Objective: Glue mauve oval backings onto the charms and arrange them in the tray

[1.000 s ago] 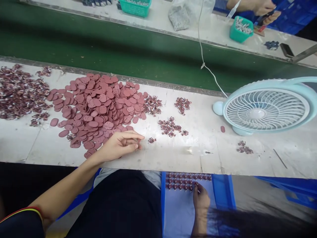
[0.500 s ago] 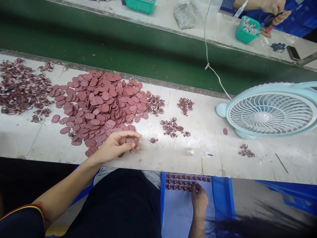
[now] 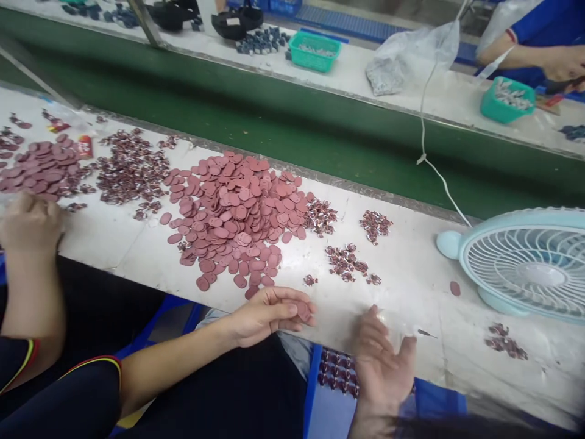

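My left hand, palm turned up, holds a reddish-brown oval disc between thumb and fingers at the bench's front edge. Whether more than one disc is in it I cannot tell. My right hand is open with its thumb spread, by a clear object with a dark thin tip on the bench. A large heap of the same discs lies beyond my left hand. Small brown clustered parts sit between the hands and the far edge. Below, a blue tray carries rows of brown pieces, partly hidden.
A light-blue fan stands at the right, its white cord running up. More brown parts lie left. A co-worker's hand is at the far left. Green baskets stand on the opposite bench, where another person works.
My right hand has left the rows in the tray and risen to the bench edge, opening. My left hand has moved away from the disc heap toward it. The view has swung left.
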A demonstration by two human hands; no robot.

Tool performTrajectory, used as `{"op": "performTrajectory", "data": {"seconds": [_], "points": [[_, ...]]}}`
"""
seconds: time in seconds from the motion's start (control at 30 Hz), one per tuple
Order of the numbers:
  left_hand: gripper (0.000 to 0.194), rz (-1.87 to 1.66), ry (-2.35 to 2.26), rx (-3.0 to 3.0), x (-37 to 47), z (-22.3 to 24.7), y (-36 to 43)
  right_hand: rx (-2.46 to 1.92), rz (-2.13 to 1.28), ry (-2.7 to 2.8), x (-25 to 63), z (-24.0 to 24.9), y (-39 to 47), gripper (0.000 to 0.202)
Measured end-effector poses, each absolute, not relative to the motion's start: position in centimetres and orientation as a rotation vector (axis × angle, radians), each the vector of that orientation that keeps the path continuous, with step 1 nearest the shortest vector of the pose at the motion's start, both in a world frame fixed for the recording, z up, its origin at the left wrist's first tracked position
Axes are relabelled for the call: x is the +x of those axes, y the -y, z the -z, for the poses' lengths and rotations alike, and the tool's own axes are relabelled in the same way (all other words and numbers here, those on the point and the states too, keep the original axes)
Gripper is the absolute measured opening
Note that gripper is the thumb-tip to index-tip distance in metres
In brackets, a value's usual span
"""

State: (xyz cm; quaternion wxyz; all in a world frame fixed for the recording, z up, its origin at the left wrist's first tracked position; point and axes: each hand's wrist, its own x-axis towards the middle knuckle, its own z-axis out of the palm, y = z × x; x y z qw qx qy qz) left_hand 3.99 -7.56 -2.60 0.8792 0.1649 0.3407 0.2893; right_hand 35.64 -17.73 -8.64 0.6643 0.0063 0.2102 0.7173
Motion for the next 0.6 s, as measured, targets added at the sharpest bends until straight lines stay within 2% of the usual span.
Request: {"op": "performTrajectory", "data": {"seconds": [0.07,0.17,0.27,0.33,0.4,0.6], "points": [[0.055,-0.61,-0.658,0.291,4.4,2.8,8.2,0.491,-1.708,-0.559,35.6,8.4,15.0,0.04],[0.05,-0.639,-0.609,0.232,4.5,2.9,8.7,0.497,-1.767,-0.557,35.0,6.9,13.5,0.022],[0.05,-0.669,-0.583,0.195,4.8,3.1,8.9,-0.061,-1.707,-0.395,33.2,4.9,14.5,0.027],[0.053,-0.675,-0.573,0.192,5.2,3.2,9.0,-0.765,-1.482,-0.058,31.4,3.8,15.6,0.034],[0.058,-0.667,-0.562,0.195,5.7,3.4,9.0,-1.186,-1.317,0.183,29.9,3.2,16.4,0.037],[0.064,-0.68,-0.575,0.152,6.1,3.9,8.8,-1.361,-1.431,0.31,28.5,0.4,16.3,0.032]]}}
